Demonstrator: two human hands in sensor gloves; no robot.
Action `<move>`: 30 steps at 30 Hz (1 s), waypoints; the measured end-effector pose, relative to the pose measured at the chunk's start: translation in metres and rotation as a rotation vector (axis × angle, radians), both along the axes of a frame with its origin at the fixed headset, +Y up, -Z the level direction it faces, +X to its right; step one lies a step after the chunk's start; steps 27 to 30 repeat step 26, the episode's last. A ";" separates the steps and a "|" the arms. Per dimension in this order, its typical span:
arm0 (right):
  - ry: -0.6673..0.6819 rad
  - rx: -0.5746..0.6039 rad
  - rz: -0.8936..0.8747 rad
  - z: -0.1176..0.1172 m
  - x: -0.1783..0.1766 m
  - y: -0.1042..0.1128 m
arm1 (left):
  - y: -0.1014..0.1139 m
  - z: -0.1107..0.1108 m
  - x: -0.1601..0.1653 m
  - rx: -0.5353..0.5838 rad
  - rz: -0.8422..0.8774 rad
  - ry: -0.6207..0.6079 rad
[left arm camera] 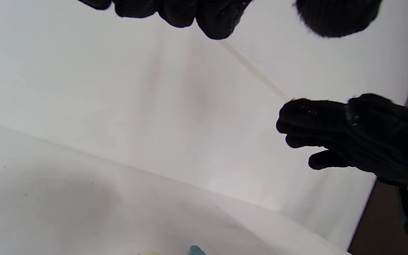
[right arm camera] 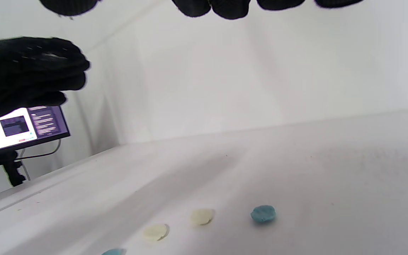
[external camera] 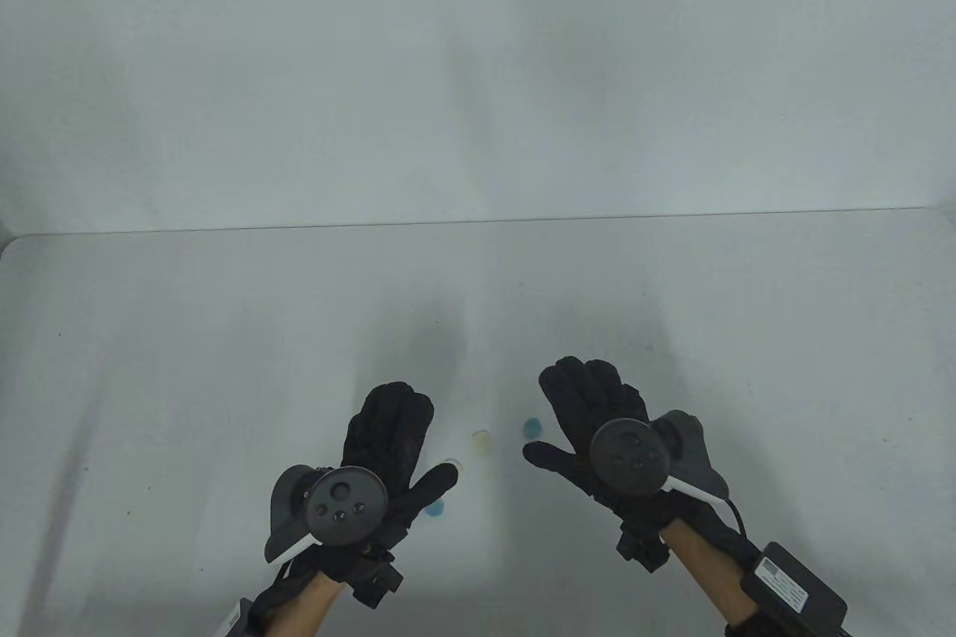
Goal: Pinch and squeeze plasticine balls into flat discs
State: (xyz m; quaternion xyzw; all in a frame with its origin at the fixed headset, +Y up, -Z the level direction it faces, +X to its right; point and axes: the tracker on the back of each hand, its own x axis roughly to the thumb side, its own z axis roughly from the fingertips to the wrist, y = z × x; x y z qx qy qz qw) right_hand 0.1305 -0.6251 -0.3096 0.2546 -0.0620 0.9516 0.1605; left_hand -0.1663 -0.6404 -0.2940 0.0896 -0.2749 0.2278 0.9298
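Observation:
Both gloved hands hover above the white table, palms down, fingers spread, holding nothing. Between them lie several flattened plasticine discs: a blue disc by my right hand, a cream disc in the middle, a second cream disc partly under my left thumb, and a blue disc below that thumb. My left hand is to their left. The right wrist view shows the row: blue, cream, cream, blue. My right fingertips hang above it.
A white backdrop wall rises behind the table's far edge. A lit monitor stands off the table's left end. In the left wrist view my right hand hangs in the air, with a blue disc at the bottom edge.

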 end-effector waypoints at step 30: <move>-0.027 0.027 0.010 0.018 0.033 -0.036 | -0.010 0.000 0.011 -0.002 -0.118 -0.012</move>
